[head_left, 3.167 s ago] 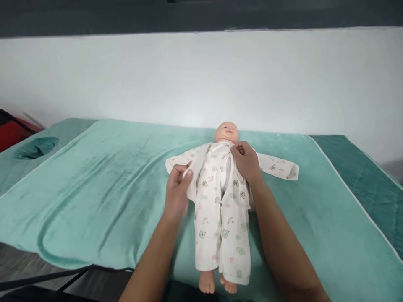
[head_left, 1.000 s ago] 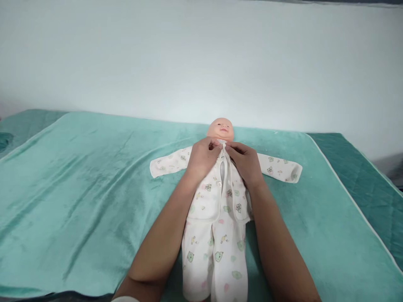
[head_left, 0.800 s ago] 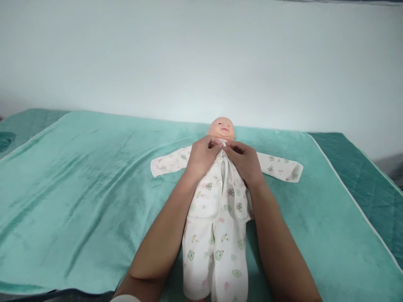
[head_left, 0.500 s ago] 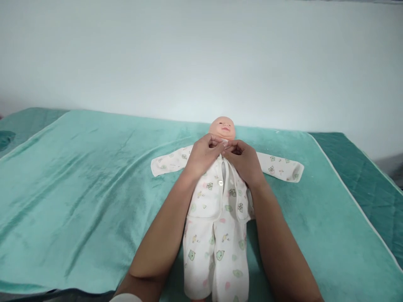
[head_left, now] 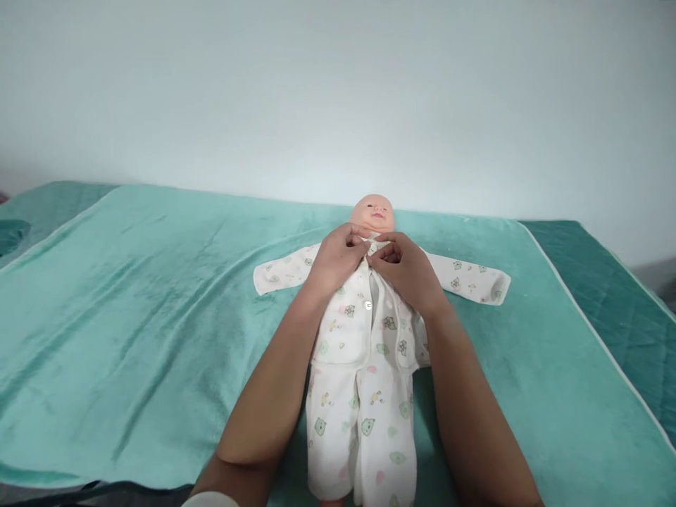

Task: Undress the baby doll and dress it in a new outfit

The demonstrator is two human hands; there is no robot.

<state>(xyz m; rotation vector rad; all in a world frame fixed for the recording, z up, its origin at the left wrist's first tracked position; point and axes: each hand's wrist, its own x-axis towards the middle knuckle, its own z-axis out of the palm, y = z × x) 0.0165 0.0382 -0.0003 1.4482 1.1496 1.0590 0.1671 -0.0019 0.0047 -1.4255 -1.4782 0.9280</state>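
Observation:
A baby doll (head_left: 373, 210) lies on its back on a teal blanket (head_left: 158, 296), head toward the wall. It wears a white printed jacket (head_left: 346, 320) and matching trousers (head_left: 364, 422), sleeves spread to both sides. My left hand (head_left: 336, 258) pinches the jacket's left front edge just under the doll's chin. My right hand (head_left: 405, 272) pinches the facing edge at the same spot, so the fingertips of both hands meet at the collar. A small button (head_left: 368, 305) shows lower on the jacket front, where the two edges still gape a little.
The blanket covers a darker green quilted pad (head_left: 607, 282) that shows at the right. A plain white wall (head_left: 338, 98) rises right behind the doll's head. A dark green bundle (head_left: 10, 236) lies at the far left edge.
My left hand brought the open jacket flap across the doll's chest, and both hands moved up to the collar. Over the last second they have stayed pinched there with small finger movements.

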